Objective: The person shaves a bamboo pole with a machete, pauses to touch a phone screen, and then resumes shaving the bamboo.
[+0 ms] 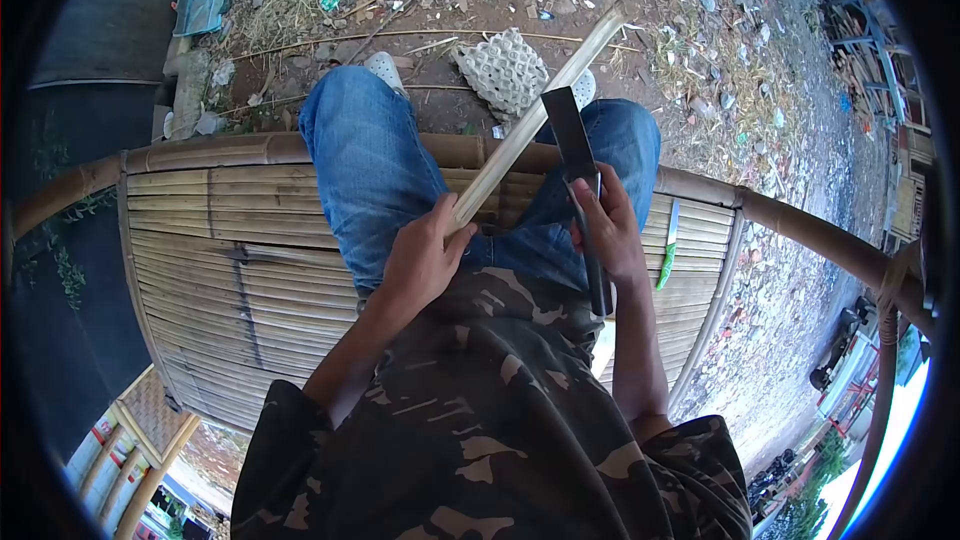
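Note:
My left hand (pixel 425 258) is closed around the lower end of a pale split bamboo strip (pixel 510 153). The strip slants up and away to the right, over my lap and out past the bench edge. In my right hand (pixel 610 225) is a machete (pixel 570 130) with a dark, broad, square-ended blade, gripped near the base of the blade. Its dark handle reaches down toward my waist. The blade's upper part overlaps the strip in this view.
I sit on a bamboo slat bench (pixel 270 240) with a round bamboo front rail (pixel 270 150). A knife with a green handle (pixel 667 265) lies on the slats at right. Beyond my feet, an egg tray (pixel 505 70) and a blue plastic basket (pixel 203 8) lie on littered ground.

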A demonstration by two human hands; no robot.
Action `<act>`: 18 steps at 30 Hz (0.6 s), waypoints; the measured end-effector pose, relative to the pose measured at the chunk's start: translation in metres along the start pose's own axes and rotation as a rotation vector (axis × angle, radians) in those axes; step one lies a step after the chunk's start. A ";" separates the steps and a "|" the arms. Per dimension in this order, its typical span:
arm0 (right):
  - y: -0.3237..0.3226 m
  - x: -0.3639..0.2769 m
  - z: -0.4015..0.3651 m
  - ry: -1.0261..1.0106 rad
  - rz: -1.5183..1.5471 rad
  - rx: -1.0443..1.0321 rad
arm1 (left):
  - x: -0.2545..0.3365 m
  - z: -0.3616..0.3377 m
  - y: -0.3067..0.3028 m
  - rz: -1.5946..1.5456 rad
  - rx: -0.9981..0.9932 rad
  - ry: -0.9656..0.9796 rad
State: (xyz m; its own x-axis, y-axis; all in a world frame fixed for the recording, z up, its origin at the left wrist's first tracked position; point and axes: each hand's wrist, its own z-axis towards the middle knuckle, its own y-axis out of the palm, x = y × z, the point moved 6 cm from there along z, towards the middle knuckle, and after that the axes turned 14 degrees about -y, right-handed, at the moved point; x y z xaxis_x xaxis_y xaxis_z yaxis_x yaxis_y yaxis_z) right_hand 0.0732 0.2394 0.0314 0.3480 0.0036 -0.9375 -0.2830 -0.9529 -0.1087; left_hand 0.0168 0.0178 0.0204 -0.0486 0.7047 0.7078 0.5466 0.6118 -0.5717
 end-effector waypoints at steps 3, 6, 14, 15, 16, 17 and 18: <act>-0.020 -0.003 0.005 -0.033 -0.114 0.030 | -0.002 -0.001 -0.025 0.089 0.097 0.087; -0.038 -0.009 0.008 -0.101 0.180 0.218 | -0.005 0.014 -0.037 0.170 -0.027 0.082; -0.061 0.015 -0.021 -0.137 0.220 0.381 | 0.017 0.035 -0.002 0.281 -0.158 0.161; -0.065 0.013 -0.026 -0.135 0.207 0.398 | 0.017 0.038 0.000 0.272 -0.172 0.174; -0.067 0.011 -0.030 -0.118 0.124 0.382 | 0.017 0.040 0.002 0.283 -0.180 0.193; -0.070 0.009 -0.033 -0.101 0.043 0.364 | 0.017 0.041 0.004 0.296 -0.186 0.212; -0.075 0.014 -0.036 -0.055 -0.086 0.348 | 0.015 0.043 0.009 0.347 -0.237 0.170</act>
State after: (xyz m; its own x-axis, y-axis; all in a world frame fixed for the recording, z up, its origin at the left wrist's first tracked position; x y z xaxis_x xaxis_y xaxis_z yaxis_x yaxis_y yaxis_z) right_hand 0.1319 0.3000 0.0384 0.3377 0.1042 -0.9355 -0.5455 -0.7883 -0.2847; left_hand -0.0150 0.0489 0.0082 0.2983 0.7724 0.5608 0.6835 0.2372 -0.6903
